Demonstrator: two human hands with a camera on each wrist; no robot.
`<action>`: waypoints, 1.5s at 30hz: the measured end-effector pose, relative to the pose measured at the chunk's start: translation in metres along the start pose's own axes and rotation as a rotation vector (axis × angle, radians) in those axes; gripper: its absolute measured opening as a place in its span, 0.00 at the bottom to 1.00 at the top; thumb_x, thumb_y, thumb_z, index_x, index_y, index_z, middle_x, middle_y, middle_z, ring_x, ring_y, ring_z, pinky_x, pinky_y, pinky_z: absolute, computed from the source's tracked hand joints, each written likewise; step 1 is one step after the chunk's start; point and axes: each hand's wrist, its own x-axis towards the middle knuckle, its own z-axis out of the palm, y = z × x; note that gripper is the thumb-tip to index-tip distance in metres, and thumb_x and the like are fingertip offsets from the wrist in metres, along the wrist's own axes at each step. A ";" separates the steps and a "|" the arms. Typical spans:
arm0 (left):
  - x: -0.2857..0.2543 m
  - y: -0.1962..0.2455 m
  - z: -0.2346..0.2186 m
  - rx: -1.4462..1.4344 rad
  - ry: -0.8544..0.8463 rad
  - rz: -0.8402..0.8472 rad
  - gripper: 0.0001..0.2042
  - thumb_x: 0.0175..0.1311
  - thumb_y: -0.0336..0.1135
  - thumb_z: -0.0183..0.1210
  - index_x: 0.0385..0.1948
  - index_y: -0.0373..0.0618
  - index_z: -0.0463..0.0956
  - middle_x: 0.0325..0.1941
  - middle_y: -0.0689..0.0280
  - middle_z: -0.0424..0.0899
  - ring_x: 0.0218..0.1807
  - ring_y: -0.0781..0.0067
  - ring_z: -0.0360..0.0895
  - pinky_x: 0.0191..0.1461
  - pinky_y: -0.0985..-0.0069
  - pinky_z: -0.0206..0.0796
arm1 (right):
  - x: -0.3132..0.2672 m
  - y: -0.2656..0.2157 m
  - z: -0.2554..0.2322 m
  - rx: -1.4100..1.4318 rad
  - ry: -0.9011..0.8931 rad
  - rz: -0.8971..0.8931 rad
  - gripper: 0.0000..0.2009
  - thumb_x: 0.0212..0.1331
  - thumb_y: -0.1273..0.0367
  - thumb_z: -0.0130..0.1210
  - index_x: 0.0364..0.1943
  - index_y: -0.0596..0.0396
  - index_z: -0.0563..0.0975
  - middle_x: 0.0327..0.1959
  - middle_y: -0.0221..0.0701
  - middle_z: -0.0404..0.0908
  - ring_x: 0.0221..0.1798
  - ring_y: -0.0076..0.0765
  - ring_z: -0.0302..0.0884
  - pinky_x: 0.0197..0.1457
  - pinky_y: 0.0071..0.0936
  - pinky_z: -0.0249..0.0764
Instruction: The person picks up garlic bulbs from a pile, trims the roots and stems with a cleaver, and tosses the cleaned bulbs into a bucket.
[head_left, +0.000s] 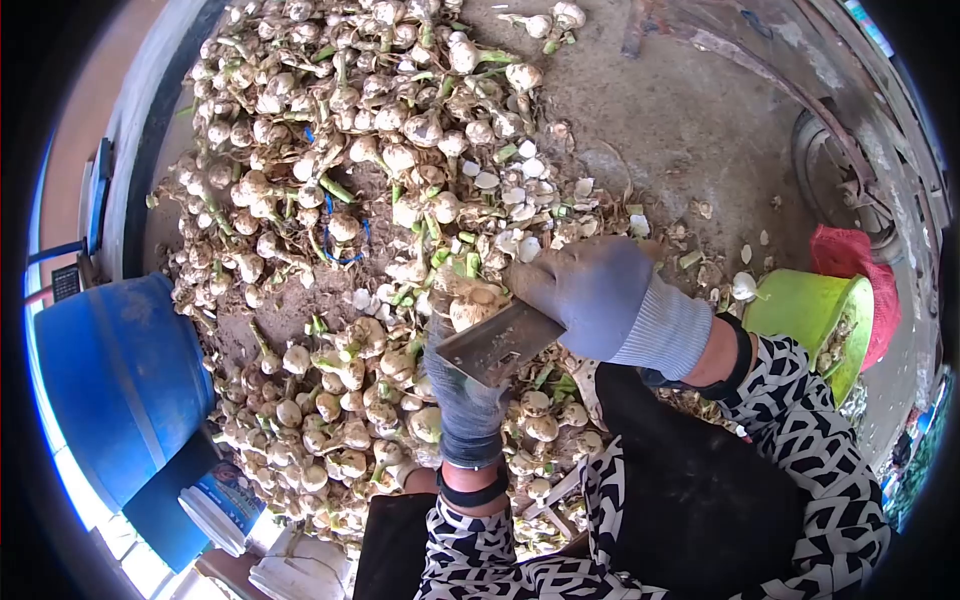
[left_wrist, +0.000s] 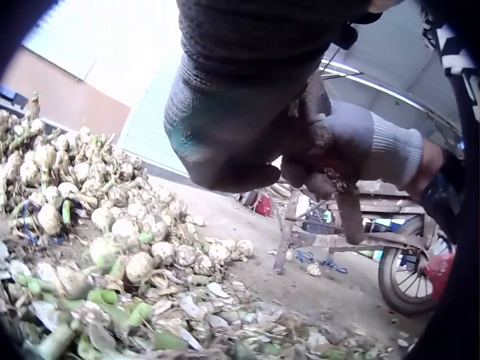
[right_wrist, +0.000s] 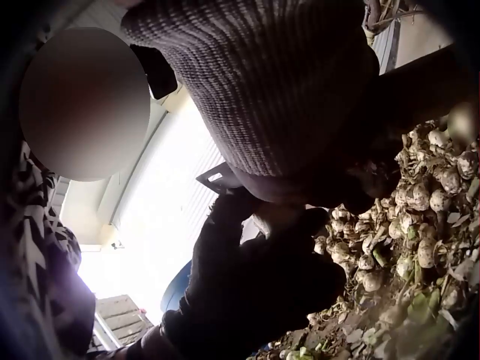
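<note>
My right hand (head_left: 600, 295), in a grey glove, grips a cleaver (head_left: 500, 345) with a rectangular blade and a small slot. Below and left of it, my gloved left hand (head_left: 462, 385) holds a round, pale bulb (head_left: 475, 305) with dirty skin. The blade lies across the near side of the bulb and over the left hand's fingers. In the left wrist view both hands meet, the left glove (left_wrist: 225, 127) dark in front. The cleaver's corner (right_wrist: 219, 178) shows beside the dark gloves in the right wrist view; the grip itself is in shadow.
A large heap of bulbs with stalks (head_left: 390, 130) covers the floor ahead, and another pile (head_left: 330, 400) lies to the left. White peelings (head_left: 520, 190) and green stalk cuttings are scattered between. A blue tub (head_left: 120, 380) stands left, a lime-green bucket (head_left: 800, 300) right.
</note>
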 end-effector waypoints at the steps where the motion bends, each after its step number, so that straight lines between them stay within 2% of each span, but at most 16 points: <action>1: 0.000 -0.004 -0.001 0.166 0.005 0.083 0.32 0.58 0.45 0.66 0.59 0.38 0.62 0.45 0.57 0.77 0.44 0.70 0.80 0.42 0.76 0.76 | -0.001 -0.001 0.002 0.017 -0.003 0.003 0.16 0.46 0.60 0.62 0.39 0.49 0.76 0.27 0.31 0.80 0.27 0.37 0.82 0.27 0.35 0.76; 4: -0.002 0.017 0.008 0.015 -0.092 0.009 0.29 0.55 0.52 0.66 0.49 0.39 0.68 0.37 0.63 0.78 0.34 0.78 0.77 0.34 0.82 0.71 | -0.004 0.005 0.020 0.127 -0.057 0.085 0.13 0.49 0.62 0.61 0.40 0.48 0.77 0.29 0.32 0.82 0.28 0.41 0.82 0.28 0.36 0.77; 6: -0.006 0.058 0.026 -0.092 -0.203 0.048 0.30 0.51 0.61 0.65 0.40 0.41 0.73 0.28 0.69 0.79 0.24 0.86 0.73 0.26 0.86 0.64 | 0.010 0.044 0.069 0.014 -0.617 0.382 0.13 0.51 0.63 0.59 0.40 0.47 0.79 0.29 0.35 0.82 0.29 0.47 0.82 0.33 0.41 0.78; 9: -0.008 0.060 -0.026 0.514 -0.663 -0.140 0.43 0.49 0.71 0.61 0.53 0.36 0.72 0.37 0.60 0.83 0.37 0.69 0.81 0.45 0.74 0.72 | -0.013 0.075 0.094 0.092 -0.415 0.478 0.12 0.52 0.62 0.57 0.39 0.48 0.81 0.29 0.41 0.82 0.33 0.53 0.81 0.41 0.46 0.77; 12: 0.005 0.027 -0.085 0.930 -0.527 -0.004 0.33 0.56 0.56 0.66 0.54 0.36 0.73 0.41 0.56 0.83 0.44 0.63 0.81 0.51 0.69 0.71 | -0.013 0.053 0.068 0.168 -0.347 0.520 0.14 0.56 0.59 0.54 0.42 0.48 0.81 0.32 0.43 0.83 0.37 0.51 0.82 0.44 0.46 0.76; 14: 0.041 0.006 -0.117 0.629 -0.093 -0.281 0.28 0.57 0.47 0.67 0.55 0.38 0.73 0.49 0.51 0.81 0.50 0.58 0.80 0.54 0.65 0.70 | 0.000 0.048 0.056 0.105 -0.515 0.570 0.18 0.59 0.56 0.53 0.48 0.48 0.80 0.35 0.43 0.83 0.40 0.49 0.82 0.46 0.43 0.77; 16: 0.101 0.003 -0.120 1.041 0.261 0.012 0.30 0.55 0.47 0.66 0.57 0.41 0.71 0.56 0.49 0.76 0.55 0.52 0.75 0.57 0.63 0.68 | -0.006 0.055 0.077 0.155 -0.433 0.553 0.18 0.59 0.56 0.53 0.48 0.47 0.80 0.34 0.43 0.83 0.39 0.50 0.82 0.46 0.42 0.77; 18: 0.167 -0.032 -0.140 1.002 0.379 0.205 0.31 0.54 0.45 0.65 0.58 0.42 0.69 0.56 0.50 0.76 0.59 0.50 0.72 0.63 0.62 0.62 | -0.006 0.045 0.074 0.215 -0.303 0.484 0.16 0.58 0.57 0.54 0.46 0.47 0.80 0.32 0.42 0.83 0.38 0.50 0.82 0.44 0.41 0.77; 24: 0.239 -0.042 -0.134 1.353 0.263 -0.115 0.32 0.47 0.53 0.65 0.55 0.49 0.73 0.48 0.54 0.82 0.59 0.48 0.71 0.63 0.58 0.62 | -0.009 0.037 0.070 0.278 -0.288 0.442 0.11 0.59 0.57 0.54 0.39 0.45 0.80 0.27 0.37 0.82 0.33 0.49 0.81 0.39 0.43 0.76; 26: 0.223 -0.048 -0.131 1.042 0.175 0.112 0.29 0.49 0.50 0.69 0.52 0.45 0.75 0.44 0.55 0.83 0.51 0.54 0.79 0.55 0.65 0.69 | -0.007 0.037 0.066 0.262 -0.226 0.429 0.10 0.59 0.58 0.54 0.39 0.44 0.80 0.25 0.36 0.81 0.31 0.47 0.81 0.37 0.43 0.75; 28: 0.189 -0.044 -0.108 0.512 0.021 0.045 0.24 0.54 0.27 0.68 0.54 0.40 0.72 0.41 0.63 0.84 0.44 0.69 0.81 0.47 0.76 0.73 | 0.006 0.031 0.051 0.301 -0.199 0.402 0.09 0.60 0.60 0.54 0.38 0.44 0.79 0.24 0.36 0.81 0.30 0.45 0.81 0.36 0.42 0.76; 30: 0.148 -0.036 -0.083 0.047 -0.182 0.139 0.26 0.54 0.22 0.66 0.56 0.38 0.69 0.45 0.64 0.82 0.46 0.76 0.79 0.50 0.78 0.72 | 0.023 0.021 0.037 0.311 -0.182 0.300 0.07 0.56 0.61 0.57 0.35 0.46 0.79 0.27 0.34 0.82 0.29 0.44 0.82 0.33 0.39 0.77; 34: 0.088 -0.011 -0.050 0.013 -0.110 -0.052 0.36 0.46 0.32 0.75 0.58 0.36 0.65 0.54 0.60 0.76 0.50 0.72 0.77 0.54 0.75 0.73 | 0.038 0.003 0.040 0.236 -0.077 0.131 0.07 0.54 0.62 0.58 0.33 0.47 0.76 0.24 0.32 0.80 0.27 0.41 0.82 0.30 0.38 0.76; 35: 0.081 0.002 -0.037 0.155 -0.130 0.135 0.37 0.46 0.35 0.75 0.58 0.36 0.64 0.55 0.59 0.75 0.50 0.72 0.77 0.52 0.75 0.75 | 0.039 -0.001 0.041 0.130 -0.075 0.110 0.08 0.53 0.62 0.59 0.33 0.47 0.76 0.24 0.32 0.79 0.27 0.41 0.82 0.29 0.37 0.76; 38: 0.068 0.011 -0.025 0.094 -0.100 0.075 0.34 0.51 0.35 0.71 0.59 0.36 0.63 0.54 0.58 0.75 0.47 0.71 0.79 0.49 0.74 0.77 | 0.030 -0.001 0.038 0.049 -0.020 0.063 0.09 0.52 0.62 0.60 0.33 0.49 0.75 0.23 0.32 0.78 0.26 0.43 0.82 0.27 0.38 0.76; 45: 0.044 -0.003 -0.002 -0.023 -0.168 -0.065 0.29 0.55 0.44 0.68 0.54 0.38 0.66 0.39 0.62 0.82 0.37 0.72 0.82 0.41 0.78 0.76 | 0.000 0.006 0.036 0.019 -0.113 0.182 0.13 0.54 0.63 0.58 0.43 0.47 0.77 0.31 0.35 0.83 0.28 0.44 0.83 0.28 0.41 0.77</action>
